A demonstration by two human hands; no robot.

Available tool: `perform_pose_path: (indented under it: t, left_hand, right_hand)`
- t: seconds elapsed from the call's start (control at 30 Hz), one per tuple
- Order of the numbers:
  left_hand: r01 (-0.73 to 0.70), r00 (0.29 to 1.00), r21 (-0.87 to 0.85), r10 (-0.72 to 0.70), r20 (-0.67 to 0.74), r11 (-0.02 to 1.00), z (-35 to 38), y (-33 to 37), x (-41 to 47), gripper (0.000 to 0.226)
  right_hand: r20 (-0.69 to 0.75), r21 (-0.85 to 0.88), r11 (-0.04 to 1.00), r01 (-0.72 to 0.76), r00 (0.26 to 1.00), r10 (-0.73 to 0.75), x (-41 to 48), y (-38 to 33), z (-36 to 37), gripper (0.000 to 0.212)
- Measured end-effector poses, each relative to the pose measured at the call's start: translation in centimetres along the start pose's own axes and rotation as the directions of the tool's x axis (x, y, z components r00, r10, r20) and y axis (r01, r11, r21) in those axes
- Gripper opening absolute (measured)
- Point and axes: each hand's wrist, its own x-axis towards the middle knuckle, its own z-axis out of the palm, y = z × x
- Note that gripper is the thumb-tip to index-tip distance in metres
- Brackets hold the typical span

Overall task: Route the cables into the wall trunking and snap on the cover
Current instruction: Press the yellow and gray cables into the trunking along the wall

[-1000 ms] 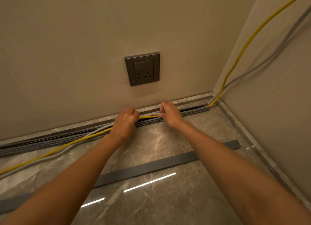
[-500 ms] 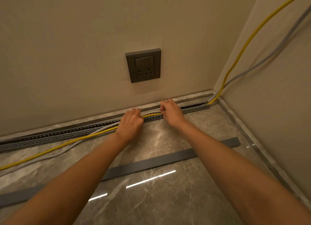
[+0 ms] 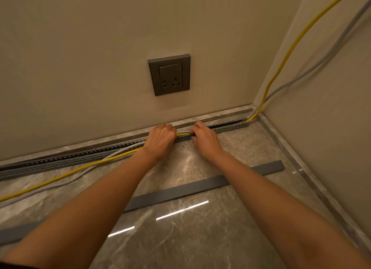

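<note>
A grey slotted trunking (image 3: 66, 160) runs along the floor at the foot of the back wall, open on top. A yellow cable (image 3: 80, 169) and a grey cable (image 3: 66, 181) come down the right wall into the corner and enter the trunking. Left of my hands both cables lie loose on the floor. My left hand (image 3: 160, 141) and my right hand (image 3: 204, 139) sit close together on the trunking below the socket, fingers curled over the cables, a short yellow stretch showing between them. The flat grey cover strip (image 3: 200, 185) lies on the floor behind my forearms.
A dark grey wall socket (image 3: 169, 74) sits on the back wall above my hands. The room corner and right wall close off the right side. The floor is glossy grey marble tile (image 3: 241, 148) with a stone skirting along both walls.
My left hand has slid right along the trunking towards my right hand, so the gap between them is shorter. The view has shifted slightly.
</note>
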Motion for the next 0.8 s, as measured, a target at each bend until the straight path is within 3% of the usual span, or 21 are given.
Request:
perform_pose_path:
  t: [0.17, 0.37, 0.5, 0.6, 0.7, 0.8]
  left_hand:
    - [0.061, 0.998, -0.116, -0.058, 0.025, 0.991, -0.3, -0.3, 0.2, 0.021]
    - [0.023, 1.0, -0.108, -0.025, -0.012, 0.994, 0.5, 0.0, 0.2, 0.024]
    - [0.099, 0.992, -0.336, -0.118, -0.037, 0.937, 1.0, -0.4, 0.3, 0.03]
    - [0.105, 0.989, -0.427, -0.141, -0.052, 0.898, 0.8, -0.3, 0.7, 0.021]
    - [0.094, 0.992, -0.402, -0.122, -0.044, 0.911, 0.8, -0.4, 0.8, 0.019]
    - [-0.026, 0.997, -0.245, 0.007, -0.079, 0.969, 0.8, -0.2, 0.5, 0.02]
  right_hand:
    - [0.005, -0.077, 0.996, 0.04, 0.999, -0.039, 0.5, -0.2, -0.7, 0.026]
    - [0.009, -0.142, 0.988, 0.059, 0.998, -0.058, -0.1, -0.8, -1.4, 0.033]
    - [0.043, -0.141, 0.989, 0.035, 0.999, -0.03, 0.2, -1.4, -1.8, 0.03]
    - [0.059, -0.151, 0.988, 0.04, 0.998, -0.032, 0.2, -1.2, -2.3, 0.03]
    - [0.094, -0.205, 0.976, 0.067, 0.994, -0.049, 0.3, -1.5, -2.6, 0.027]
    - [0.116, -0.26, 0.963, 0.076, 0.992, -0.047, 0.7, -2.1, -2.6, 0.025]
